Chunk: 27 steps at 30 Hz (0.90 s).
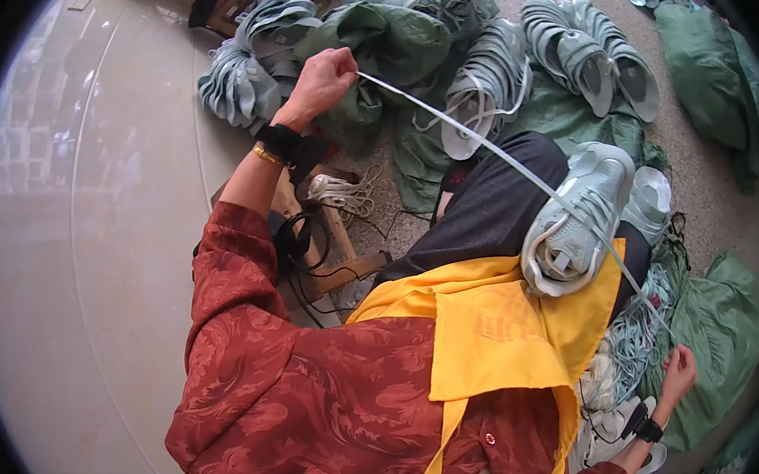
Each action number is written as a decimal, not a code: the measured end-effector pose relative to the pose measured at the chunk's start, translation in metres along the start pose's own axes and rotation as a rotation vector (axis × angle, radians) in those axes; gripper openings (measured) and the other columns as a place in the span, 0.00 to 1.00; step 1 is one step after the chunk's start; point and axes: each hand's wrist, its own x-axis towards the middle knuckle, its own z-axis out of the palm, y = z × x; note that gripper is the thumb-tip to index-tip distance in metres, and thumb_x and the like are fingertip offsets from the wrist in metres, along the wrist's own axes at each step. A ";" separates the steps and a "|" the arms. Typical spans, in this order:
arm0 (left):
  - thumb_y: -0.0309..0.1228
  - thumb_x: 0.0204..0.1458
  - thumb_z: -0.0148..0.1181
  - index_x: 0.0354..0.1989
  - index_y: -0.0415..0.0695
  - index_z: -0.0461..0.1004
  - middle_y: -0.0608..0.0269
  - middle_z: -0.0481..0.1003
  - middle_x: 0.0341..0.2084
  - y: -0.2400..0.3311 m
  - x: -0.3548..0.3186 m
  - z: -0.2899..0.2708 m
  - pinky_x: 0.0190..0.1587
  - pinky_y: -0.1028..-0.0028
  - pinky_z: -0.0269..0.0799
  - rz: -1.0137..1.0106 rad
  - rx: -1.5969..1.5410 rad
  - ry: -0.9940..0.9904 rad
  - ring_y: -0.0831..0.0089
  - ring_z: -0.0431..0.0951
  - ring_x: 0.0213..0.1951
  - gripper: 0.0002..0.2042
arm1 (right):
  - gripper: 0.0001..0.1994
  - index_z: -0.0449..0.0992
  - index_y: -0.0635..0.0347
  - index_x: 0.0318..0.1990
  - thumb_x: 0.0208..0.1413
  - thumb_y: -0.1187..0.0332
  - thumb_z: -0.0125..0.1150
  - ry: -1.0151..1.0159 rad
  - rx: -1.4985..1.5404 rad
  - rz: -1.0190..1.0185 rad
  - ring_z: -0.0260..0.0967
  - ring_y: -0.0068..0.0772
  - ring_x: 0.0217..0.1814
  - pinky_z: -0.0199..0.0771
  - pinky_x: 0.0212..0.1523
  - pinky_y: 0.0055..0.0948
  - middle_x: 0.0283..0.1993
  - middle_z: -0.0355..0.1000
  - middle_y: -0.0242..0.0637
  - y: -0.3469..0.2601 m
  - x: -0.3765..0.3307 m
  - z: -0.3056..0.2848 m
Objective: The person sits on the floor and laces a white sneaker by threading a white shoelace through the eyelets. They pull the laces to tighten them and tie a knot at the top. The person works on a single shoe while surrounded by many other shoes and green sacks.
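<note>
A pale grey-green shoe (577,219) rests on my lap, sole away from me, on a yellow apron (497,326). A flat pale lace (468,130) runs through the shoe and is stretched taut in a long diagonal. My left hand (322,79) is raised far out to the upper left, fist closed on one end of the lace. My right hand (679,368) is low at the right, pinching the other end.
Stacks of matching shoe uppers (251,58) and finished shoes (590,53) lie on green bags (395,42) ahead. A bundle of pale laces (634,342) sits by my right knee, more green bags (725,327) beyond. A wooden stool (335,233) with a cord bundle is at my left.
</note>
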 end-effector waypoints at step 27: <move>0.23 0.63 0.60 0.33 0.40 0.68 0.66 0.79 0.31 0.237 -0.029 0.107 0.41 0.78 0.79 -0.001 -1.050 -0.888 0.81 0.80 0.36 0.08 | 0.07 0.82 0.65 0.46 0.63 0.73 0.66 -0.500 0.646 -0.022 0.73 0.14 0.32 0.73 0.35 0.17 0.35 0.79 0.28 -0.266 -0.044 0.120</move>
